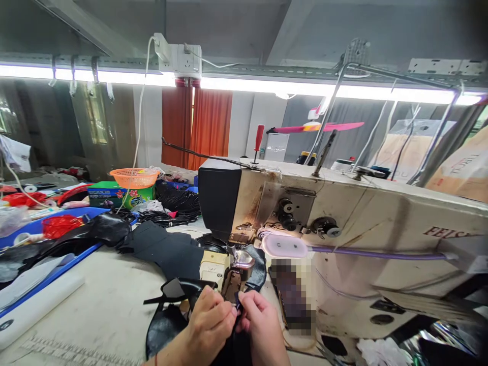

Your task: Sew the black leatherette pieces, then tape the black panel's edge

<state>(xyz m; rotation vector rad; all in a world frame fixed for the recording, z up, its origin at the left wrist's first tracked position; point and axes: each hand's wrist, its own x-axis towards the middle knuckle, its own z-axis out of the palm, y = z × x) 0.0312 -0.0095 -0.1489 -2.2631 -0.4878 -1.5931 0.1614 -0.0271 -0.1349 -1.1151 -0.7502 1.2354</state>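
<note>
While pinching dark material [237, 299] by its edge near centre, just on the near side of the sewing machine [358, 218], gripping with left hand [209, 321] in tightly curled fingers and with right hand [263, 325] between thumb and bent forefinger; probably light, soft and easily bent, perhaps slippery if as glossy as the black piece [165, 325] to the left; best held close to the edge; cannot tell its full outline below the hands.
</note>
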